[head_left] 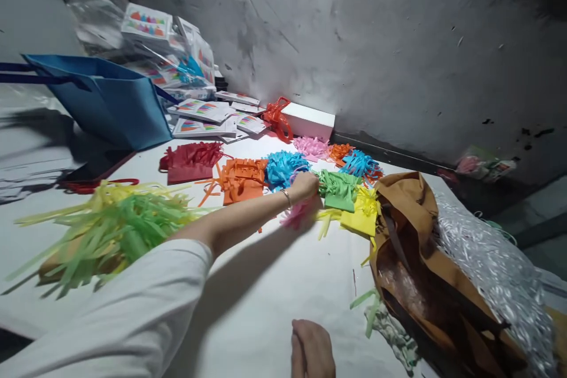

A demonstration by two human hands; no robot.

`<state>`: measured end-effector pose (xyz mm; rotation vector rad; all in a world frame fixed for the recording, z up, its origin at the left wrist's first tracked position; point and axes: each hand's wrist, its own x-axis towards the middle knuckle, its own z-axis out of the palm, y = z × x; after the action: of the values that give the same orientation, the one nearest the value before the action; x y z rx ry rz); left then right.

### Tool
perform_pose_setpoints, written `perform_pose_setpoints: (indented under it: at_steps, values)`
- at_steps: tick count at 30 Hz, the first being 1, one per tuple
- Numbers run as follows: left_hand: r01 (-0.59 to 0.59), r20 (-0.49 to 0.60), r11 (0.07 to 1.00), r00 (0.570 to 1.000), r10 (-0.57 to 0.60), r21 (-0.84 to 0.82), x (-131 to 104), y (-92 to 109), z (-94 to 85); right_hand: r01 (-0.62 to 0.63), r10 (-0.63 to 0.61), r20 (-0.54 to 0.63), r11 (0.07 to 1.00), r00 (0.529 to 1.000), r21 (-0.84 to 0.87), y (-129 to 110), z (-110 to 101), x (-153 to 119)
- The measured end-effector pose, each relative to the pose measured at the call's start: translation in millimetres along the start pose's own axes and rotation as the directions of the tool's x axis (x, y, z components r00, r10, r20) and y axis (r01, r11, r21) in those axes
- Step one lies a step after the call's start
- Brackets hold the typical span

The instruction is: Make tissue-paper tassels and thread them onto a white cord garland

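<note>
My left hand (305, 185) reaches across the table with its fingers closed among the fringed tissue paper pieces. Its fingertips meet the edge of the green fringed tissue paper (340, 190), and pink fringed paper (296, 215) shows just below the hand. What the fingers grip is hidden. Blue fringed paper (286, 168) lies just behind, with an orange piece (244, 180) and a red piece (194, 162) to the left. Beside the green one is a yellow piece (361, 215). Near the front edge, my right hand (312, 347) rests with its fingers together, nothing visible in them.
Loose yellow-green strips (128, 227) heap at left. A blue bag (117, 103) stands behind them, near printed packets (201, 110) and a white box (309, 121). At right are a brown bag (411, 201) and shiny clear plastic (482, 254). A grey wall rises behind.
</note>
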<state>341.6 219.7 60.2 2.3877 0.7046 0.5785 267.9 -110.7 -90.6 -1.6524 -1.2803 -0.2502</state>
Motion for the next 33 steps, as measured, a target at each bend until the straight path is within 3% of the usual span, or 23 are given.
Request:
perform_pose_setpoints:
  at_steps: [3, 6, 7, 8, 10, 13, 16, 19, 23, 27, 33]
  values:
    - [0.037, -0.083, 0.988, 0.995, -0.049, -0.149, -27, 3, -37.4, -0.007, 0.007, 0.023, 1.000, 1.000, 0.000, -2, -1, 3]
    - [0.020, -0.121, 0.945, 0.991, -0.063, -0.326, -88, 14, -67.2, 0.008, -0.008, 0.008, 1.000, 1.000, 0.000, -6, -6, 7]
    - [0.017, -0.118, 0.907, 0.990, -0.073, -0.421, -112, 20, -71.5, 0.018, -0.018, -0.017, 1.000, 1.000, -0.006, -10, -10, 9]
    - [0.033, -0.082, 0.792, 0.991, -0.104, -0.609, -138, 27, -72.3, 0.035, -0.036, -0.053, 0.999, 0.998, -0.014, -15, -15, 12]
    - [0.115, 0.033, 0.542, 0.987, -0.158, -0.832, -185, 41, -63.8, 0.125, -0.126, -0.146, 0.992, 0.981, -0.018, -31, -29, 20]
    - [0.240, 0.181, 0.279, 0.958, -0.220, -0.930, -238, 58, -33.5, 0.304, -0.300, -0.218, 0.953, 0.929, -0.017, -62, -50, 39]
    - [0.308, 0.276, 0.089, 0.924, -0.263, -0.947, -271, 67, -0.4, 0.186, -0.192, -0.073, 0.979, 0.979, -0.079, -84, -55, 60]
    - [0.349, 0.340, -0.020, 0.897, -0.284, -0.937, -290, 68, 19.8, 0.109, -0.095, 0.083, 0.978, 0.992, -0.176, -86, -47, 69]
    - [0.390, 0.375, -0.023, 0.865, -0.335, -0.921, -304, 62, 25.4, -0.021, 0.034, 0.121, 0.994, 0.992, -0.104, -78, -41, 62]
    - [0.419, 0.399, 0.018, 0.876, -0.273, -0.908, -311, 59, 23.6, -0.199, 0.184, 0.163, 0.976, 0.969, 0.085, -77, -44, 55]
    - [0.362, 0.316, 0.261, 0.927, -0.201, -0.895, -312, 59, 18.5, -0.295, 0.260, 0.208, 0.943, 0.943, 0.157, -83, -45, 54]
